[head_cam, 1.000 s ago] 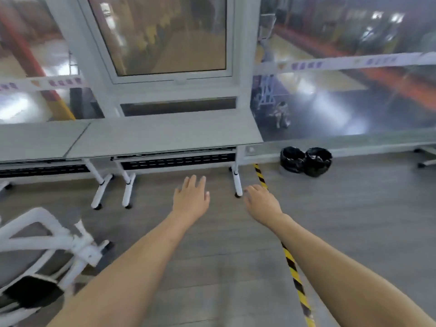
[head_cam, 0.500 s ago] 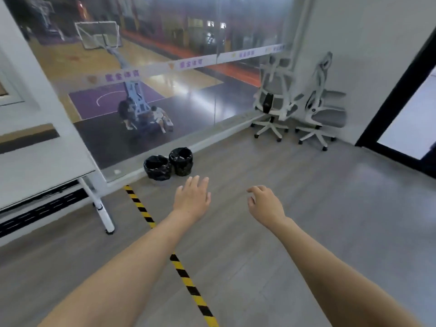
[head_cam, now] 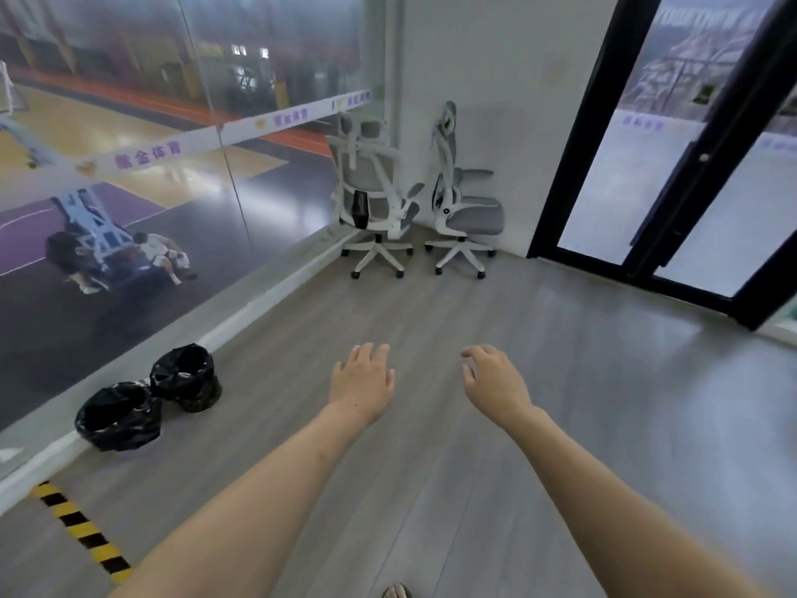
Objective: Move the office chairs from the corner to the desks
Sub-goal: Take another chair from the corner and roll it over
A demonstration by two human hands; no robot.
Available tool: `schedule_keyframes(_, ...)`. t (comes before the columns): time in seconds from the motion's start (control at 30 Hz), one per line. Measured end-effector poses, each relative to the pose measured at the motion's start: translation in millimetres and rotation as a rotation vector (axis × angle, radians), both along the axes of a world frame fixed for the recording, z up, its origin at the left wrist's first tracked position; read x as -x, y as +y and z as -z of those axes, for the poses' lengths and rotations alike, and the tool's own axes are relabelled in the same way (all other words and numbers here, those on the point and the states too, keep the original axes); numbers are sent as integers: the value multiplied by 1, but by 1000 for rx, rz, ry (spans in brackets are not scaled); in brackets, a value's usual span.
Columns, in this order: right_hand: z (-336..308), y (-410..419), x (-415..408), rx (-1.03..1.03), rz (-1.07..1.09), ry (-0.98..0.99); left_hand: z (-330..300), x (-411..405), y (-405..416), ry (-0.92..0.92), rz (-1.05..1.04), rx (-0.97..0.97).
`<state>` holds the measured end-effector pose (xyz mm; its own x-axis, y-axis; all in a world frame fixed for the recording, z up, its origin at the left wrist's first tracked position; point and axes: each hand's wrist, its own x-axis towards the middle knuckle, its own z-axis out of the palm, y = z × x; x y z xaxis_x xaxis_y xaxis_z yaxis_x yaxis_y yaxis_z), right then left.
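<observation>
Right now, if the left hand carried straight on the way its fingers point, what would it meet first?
Probably the left white-framed grey mesh office chair in the corner. Only bare grey floor lies between it and the left hand, though depth is hard to judge.

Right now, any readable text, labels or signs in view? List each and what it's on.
"鼎金体育", roughly; blurred, first character unsure: purple print on the white band across the glass wall.
Same purple print farther along the band and near the chairs: too blurred to read.
Print on the glass door: too blurred to read.
Large lettering at the door's top edge: cut off, unreadable.
</observation>
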<state>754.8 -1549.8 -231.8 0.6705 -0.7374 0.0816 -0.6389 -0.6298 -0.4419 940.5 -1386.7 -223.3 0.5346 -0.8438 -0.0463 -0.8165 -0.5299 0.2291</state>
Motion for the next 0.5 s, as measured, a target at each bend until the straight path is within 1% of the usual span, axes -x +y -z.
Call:
schedule_keyframes(0.23,-8,-172,-24,-37,168,-25,-17,-40,-211,-7,169,7)
schedule_keyframes(0.4,1,-288,-56,-53,220,-51,-20,-74,-342,-38,241,76)
schedule_keyframes(0.5,8,-365,-93,-33,209,-94,-20,-113,-418,-58,229,128)
